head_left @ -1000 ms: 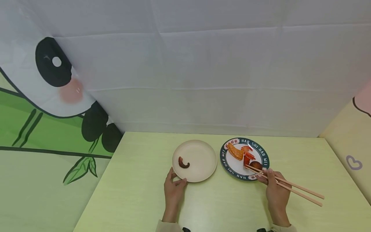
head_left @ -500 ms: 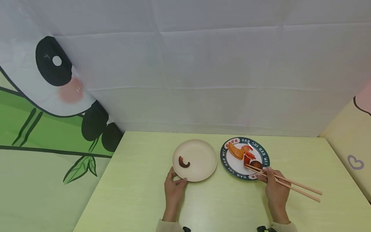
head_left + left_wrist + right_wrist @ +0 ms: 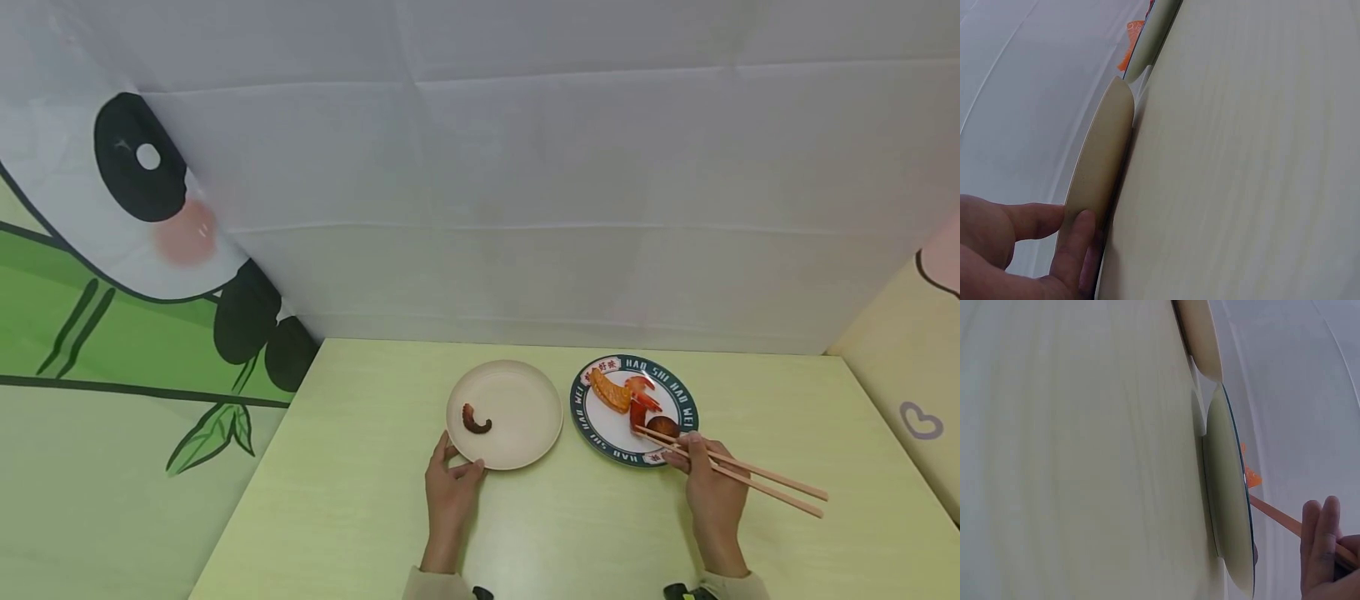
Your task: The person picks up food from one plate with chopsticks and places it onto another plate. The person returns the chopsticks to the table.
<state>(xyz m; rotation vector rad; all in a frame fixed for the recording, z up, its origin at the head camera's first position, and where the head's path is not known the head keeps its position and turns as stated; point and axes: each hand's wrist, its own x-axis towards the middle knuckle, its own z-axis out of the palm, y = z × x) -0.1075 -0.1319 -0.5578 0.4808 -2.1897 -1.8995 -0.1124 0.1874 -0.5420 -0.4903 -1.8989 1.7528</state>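
Note:
On the beige plate [image 3: 517,417] lies a small dark brown curved food piece [image 3: 476,420]. My left hand [image 3: 453,492] holds that plate's near-left rim, thumb in front and fingers at the left side; in the left wrist view they touch its outer wall. My right hand [image 3: 714,496] grips a pair of wooden chopsticks [image 3: 780,486]. Their tips meet a dark red piece [image 3: 637,414] on the patterned plate [image 3: 682,400]; whether they pinch it I cannot tell. Beside it are a round brown piece [image 3: 663,427], an orange wedge [image 3: 609,392] and a red-orange shrimp-like piece [image 3: 642,388].
Both plates stand side by side on the pale yellow-green table [image 3: 360,467], a small gap between them. A grey-white cloth [image 3: 525,208] rises behind the table's back edge. Printed panels flank it, with a panda picture [image 3: 172,233] on the left.
The chopsticks' rear ends have shifted slightly left and up as my right hand adjusts a little. Their tips stay at the dark red piece. The left hand and both plates look still.

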